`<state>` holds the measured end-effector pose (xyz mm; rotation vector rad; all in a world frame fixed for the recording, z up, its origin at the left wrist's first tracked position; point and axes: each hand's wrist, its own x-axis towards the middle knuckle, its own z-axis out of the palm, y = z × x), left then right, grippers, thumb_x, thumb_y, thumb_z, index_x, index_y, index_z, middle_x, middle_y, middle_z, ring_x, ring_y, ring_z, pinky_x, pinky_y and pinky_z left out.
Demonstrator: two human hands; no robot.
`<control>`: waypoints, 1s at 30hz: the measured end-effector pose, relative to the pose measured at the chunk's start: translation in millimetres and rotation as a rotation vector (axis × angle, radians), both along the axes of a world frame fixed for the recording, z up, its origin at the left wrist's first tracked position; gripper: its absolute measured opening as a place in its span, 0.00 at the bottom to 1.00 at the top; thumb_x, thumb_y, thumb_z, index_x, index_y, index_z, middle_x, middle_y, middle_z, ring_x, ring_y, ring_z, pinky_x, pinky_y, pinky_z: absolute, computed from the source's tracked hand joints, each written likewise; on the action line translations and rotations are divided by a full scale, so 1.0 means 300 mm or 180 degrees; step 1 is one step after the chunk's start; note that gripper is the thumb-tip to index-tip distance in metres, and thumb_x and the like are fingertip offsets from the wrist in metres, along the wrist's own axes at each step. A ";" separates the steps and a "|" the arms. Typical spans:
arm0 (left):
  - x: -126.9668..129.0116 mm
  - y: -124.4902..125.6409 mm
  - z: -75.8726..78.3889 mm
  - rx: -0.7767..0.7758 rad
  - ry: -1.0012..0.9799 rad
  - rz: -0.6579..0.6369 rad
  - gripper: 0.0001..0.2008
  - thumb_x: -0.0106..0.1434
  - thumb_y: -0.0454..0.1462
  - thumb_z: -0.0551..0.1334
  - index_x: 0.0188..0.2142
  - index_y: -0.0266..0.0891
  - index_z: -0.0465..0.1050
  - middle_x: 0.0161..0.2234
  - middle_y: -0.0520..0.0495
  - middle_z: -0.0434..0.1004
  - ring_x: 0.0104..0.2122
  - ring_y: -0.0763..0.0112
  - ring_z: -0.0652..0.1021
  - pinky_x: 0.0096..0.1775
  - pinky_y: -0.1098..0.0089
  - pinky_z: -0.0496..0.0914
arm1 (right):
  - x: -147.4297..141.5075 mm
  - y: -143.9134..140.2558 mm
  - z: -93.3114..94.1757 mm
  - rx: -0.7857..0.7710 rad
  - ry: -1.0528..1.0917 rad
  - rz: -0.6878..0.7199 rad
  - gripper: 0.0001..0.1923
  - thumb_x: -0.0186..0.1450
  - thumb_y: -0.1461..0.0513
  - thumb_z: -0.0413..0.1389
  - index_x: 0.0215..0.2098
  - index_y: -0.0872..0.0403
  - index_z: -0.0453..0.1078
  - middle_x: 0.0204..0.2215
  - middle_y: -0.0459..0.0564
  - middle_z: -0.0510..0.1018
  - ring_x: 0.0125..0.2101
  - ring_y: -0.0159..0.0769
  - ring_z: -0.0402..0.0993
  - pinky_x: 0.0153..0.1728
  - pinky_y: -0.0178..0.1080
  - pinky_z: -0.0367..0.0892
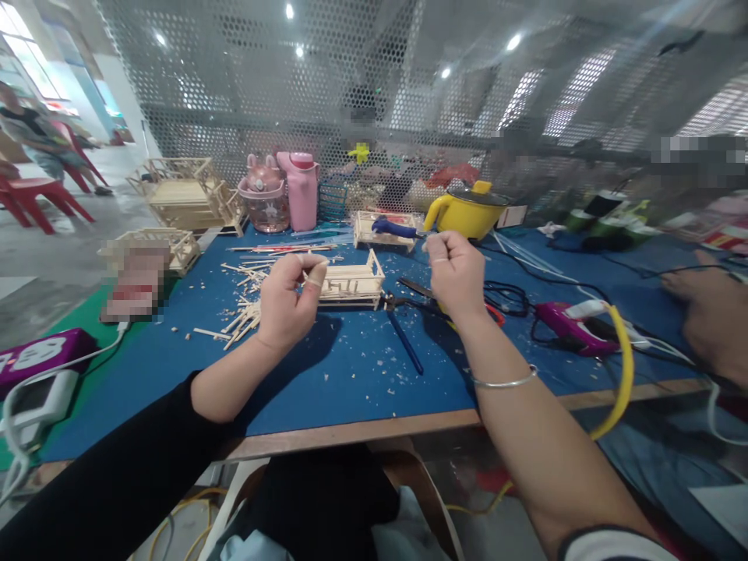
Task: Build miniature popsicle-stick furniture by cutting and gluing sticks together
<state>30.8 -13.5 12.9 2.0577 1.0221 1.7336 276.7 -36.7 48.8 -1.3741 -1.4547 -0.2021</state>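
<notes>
My left hand (291, 300) is raised over the table with thumb and fingers pinched together. Whatever it may hold is too small to make out. Just behind its fingertips stands a small wooden stick model (354, 284) like a little bench or bed. My right hand (459, 274) is up to the right, its fingers also closed in a pinch, the contents too small to tell. Pale wraps show on fingers of both hands. Between the hands lie blue-handled pliers (406, 343). Beyond them a blue-handled tool (397, 229) rests on a second stick model (365, 234).
Loose wooden sticks (242, 319) and crumbs lie on the blue tabletop (351, 389). A pink bottle (302, 191), a yellow pot (467, 214) and larger stick models (187, 191) stand behind. Cables and a purple power strip (576, 327) are at right, near another person's arm (713, 319).
</notes>
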 end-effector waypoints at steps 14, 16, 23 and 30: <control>0.104 -0.101 -0.024 -0.2340 -0.0528 -0.1938 0.09 0.55 0.40 0.66 0.32 0.36 0.74 0.23 0.55 0.71 0.21 0.80 0.66 0.27 0.75 0.63 | 0.287 -0.193 -0.039 -0.3261 -0.2266 -0.0660 0.26 0.60 0.63 0.52 0.58 0.53 0.63 0.37 0.53 0.81 0.35 0.41 0.77 0.31 0.36 0.62; 0.102 -0.096 -0.023 -0.2637 -0.0759 -0.1938 0.13 0.53 0.42 0.68 0.33 0.36 0.74 0.18 0.58 0.66 0.17 0.82 0.60 0.22 0.77 0.57 | 0.270 -0.187 -0.027 -0.3299 -0.2344 -0.0761 0.30 0.57 0.63 0.54 0.59 0.55 0.63 0.40 0.56 0.81 0.37 0.46 0.77 0.31 0.37 0.62; 0.095 -0.094 -0.019 -0.3000 -0.0996 -0.2055 0.18 0.52 0.50 0.69 0.28 0.36 0.72 0.19 0.55 0.64 0.17 0.83 0.57 0.18 0.79 0.49 | 0.280 -0.236 0.034 -0.3168 -0.2514 -0.1098 0.32 0.59 0.62 0.52 0.61 0.58 0.58 0.43 0.63 0.79 0.39 0.53 0.76 0.34 0.42 0.61; 0.097 -0.097 -0.017 -0.3103 -0.1212 -0.2131 0.20 0.50 0.51 0.69 0.25 0.35 0.72 0.19 0.54 0.63 0.17 0.83 0.58 0.18 0.79 0.49 | 0.285 -0.311 0.042 -0.2626 0.1060 0.0122 0.34 0.52 0.57 0.58 0.56 0.51 0.61 0.26 0.46 0.73 0.22 0.34 0.65 0.22 0.36 0.57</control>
